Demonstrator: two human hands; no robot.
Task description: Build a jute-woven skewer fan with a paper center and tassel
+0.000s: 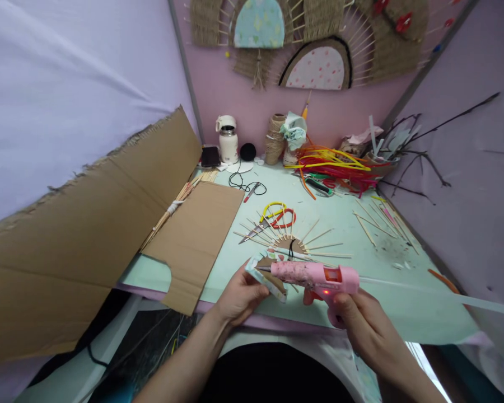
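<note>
My right hand [361,316] is wrapped round the handle of a pink hot glue gun [306,275] with a small lit red light. A long glue stick [407,288] runs out of its back end. Held in my left hand [241,296] is a small cardboard piece edged with light blue patterned fabric [256,267]. The gun's nozzle points left, right at this piece; whether it touches I cannot tell. Just beyond lies a cardboard half circle [292,244] with thin sticks fanning out and a black cord on it. Yellow-and-red-handled scissors [265,221] lie partly under the sticks.
A flat cardboard sheet [197,224] and a big upright cardboard panel [109,224] stand on the left. A white bottle [228,143], a twine spool [274,140] and colourful pipe cleaners [340,165] line the back. Loose sticks [380,221] and dark branches [424,157] are at the right.
</note>
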